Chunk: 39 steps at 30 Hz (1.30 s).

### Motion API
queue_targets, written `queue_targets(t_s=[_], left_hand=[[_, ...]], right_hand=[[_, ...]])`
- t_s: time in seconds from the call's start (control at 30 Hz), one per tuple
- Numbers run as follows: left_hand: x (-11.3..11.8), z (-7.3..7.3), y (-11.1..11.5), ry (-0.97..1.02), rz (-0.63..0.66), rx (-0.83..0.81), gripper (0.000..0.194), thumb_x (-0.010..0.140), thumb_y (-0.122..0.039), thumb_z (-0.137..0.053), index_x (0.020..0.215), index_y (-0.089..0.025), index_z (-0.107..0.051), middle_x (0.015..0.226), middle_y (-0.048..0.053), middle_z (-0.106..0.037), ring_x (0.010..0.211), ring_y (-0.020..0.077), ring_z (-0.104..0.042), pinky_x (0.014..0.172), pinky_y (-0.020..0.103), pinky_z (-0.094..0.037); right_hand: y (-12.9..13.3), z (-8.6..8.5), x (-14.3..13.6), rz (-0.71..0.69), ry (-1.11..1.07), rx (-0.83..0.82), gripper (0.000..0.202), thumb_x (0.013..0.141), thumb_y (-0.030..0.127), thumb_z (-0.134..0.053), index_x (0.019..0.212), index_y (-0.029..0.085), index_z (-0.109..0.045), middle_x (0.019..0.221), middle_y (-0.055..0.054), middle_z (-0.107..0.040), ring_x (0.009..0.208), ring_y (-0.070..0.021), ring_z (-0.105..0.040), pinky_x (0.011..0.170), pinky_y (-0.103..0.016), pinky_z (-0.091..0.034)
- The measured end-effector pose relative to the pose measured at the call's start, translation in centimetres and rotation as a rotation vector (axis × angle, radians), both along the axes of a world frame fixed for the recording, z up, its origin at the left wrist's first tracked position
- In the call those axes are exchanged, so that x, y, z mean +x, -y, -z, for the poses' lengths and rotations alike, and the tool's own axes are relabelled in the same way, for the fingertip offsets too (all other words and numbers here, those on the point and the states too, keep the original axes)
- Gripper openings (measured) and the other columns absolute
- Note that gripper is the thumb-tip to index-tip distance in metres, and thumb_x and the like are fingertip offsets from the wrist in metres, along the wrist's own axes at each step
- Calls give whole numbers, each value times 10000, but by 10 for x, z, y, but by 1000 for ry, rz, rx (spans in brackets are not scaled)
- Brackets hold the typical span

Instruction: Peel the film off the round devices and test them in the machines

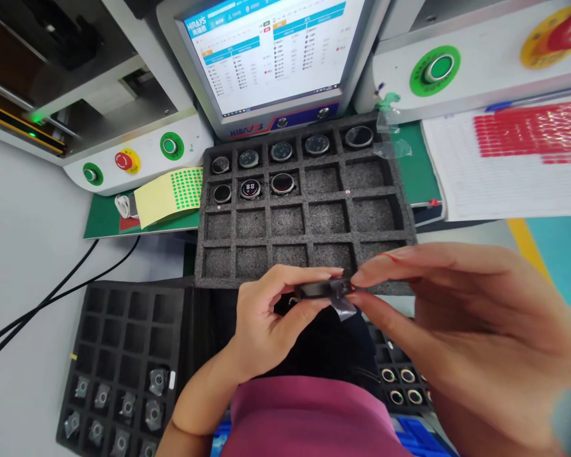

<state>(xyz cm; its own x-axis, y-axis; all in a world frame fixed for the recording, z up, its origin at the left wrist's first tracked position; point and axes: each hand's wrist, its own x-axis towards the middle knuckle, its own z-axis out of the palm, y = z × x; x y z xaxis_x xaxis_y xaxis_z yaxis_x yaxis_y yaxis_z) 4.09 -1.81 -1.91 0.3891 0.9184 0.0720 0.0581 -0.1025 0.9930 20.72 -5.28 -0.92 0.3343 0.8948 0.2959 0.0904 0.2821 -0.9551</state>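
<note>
My left hand (271,317) pinches a dark round smartwatch (314,290) between thumb and fingers, held edge-on in front of my body. A crumpled piece of clear plastic film (343,309) hangs from the watch's right end. There my right hand (457,317) closes thumb and forefinger on the watch's edge; the exact contact point is partly hidden. Just beyond my hands lies a grey foam tray (200,254) with square pockets. Its back row holds several round watches (282,151), and the second row has three more, one with a lit display (250,188).
Behind the tray stands a monitor (271,57). Button panels (137,155) flank it. A sheet of green dot stickers (171,193) lies left; papers with red stickers (528,136) lie right. Lower left is another foam tray (137,355) with bagged parts. Black cables (57,295) cross the left side.
</note>
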Motion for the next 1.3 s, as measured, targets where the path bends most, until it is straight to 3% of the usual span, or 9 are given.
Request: queue_targets(t_s=[0.13,0.37,0.6,0.7,0.9,0.97,1.17,1.23,1.3], left_hand=[[-5,0,-3,-63,35,74,282,898,-148,-683,1157,-256,-710,1110,25,-778,1009,188,-745,863,270,-602],[-13,-4,-13,-113,174,135,299,903,-138,-676,1178,-255,-701,1128,17,-775,1023,157,-740,880,214,-580],[-14,-4,-14,-148,157,136,258,910,-182,-676,1157,-243,-713,1098,43,-782,970,180,-755,835,249,-603],[-14,-4,-14,-132,158,148,277,903,-162,-682,1164,-252,-709,1105,31,-781,970,164,-754,828,227,-598],[-15,-5,-14,-122,140,162,274,906,-166,-676,1165,-247,-709,1107,37,-780,983,175,-754,845,240,-602],[-16,-5,-15,-129,148,166,262,905,-167,-677,1154,-241,-712,1094,38,-783,971,172,-756,840,235,-600],[-22,-8,-18,-161,224,122,240,911,-180,-675,1139,-244,-710,1075,22,-788,951,154,-756,824,210,-582],[-21,-7,-16,-179,214,107,224,915,-203,-673,1131,-239,-716,1054,27,-791,909,159,-760,797,219,-585],[-19,-6,-13,-187,168,78,211,916,-218,-673,1120,-230,-722,1026,33,-793,858,158,-759,758,221,-586]], right_hand=[[2,0,7,-62,96,22,524,721,-55,-763,1134,252,-659,916,49,-731,856,-95,-714,853,-123,-587],[-6,4,20,-253,176,34,475,763,-37,-731,1140,238,-645,921,34,-699,903,-86,-695,861,-93,-565],[-5,0,8,-139,59,10,560,723,-74,-751,1158,272,-686,878,39,-701,839,-110,-691,838,-170,-598],[-3,1,6,-81,102,28,626,718,-72,-768,1220,291,-677,889,57,-742,800,-104,-714,862,-175,-601],[1,5,9,-24,227,39,545,715,12,-817,1163,299,-702,868,69,-772,761,-108,-736,760,-162,-619],[-3,6,13,-68,234,33,571,725,12,-806,1207,291,-681,853,62,-764,734,-102,-729,781,-159,-616],[-20,6,27,-437,120,18,534,827,5,-695,1261,309,-628,833,45,-715,745,-98,-712,773,-183,-620],[-20,8,27,-454,118,33,569,826,-3,-681,1287,322,-605,857,40,-704,759,-113,-708,756,-218,-628],[-18,12,24,-381,130,60,607,800,-11,-694,1289,337,-603,900,33,-702,813,-140,-711,756,-261,-632]])
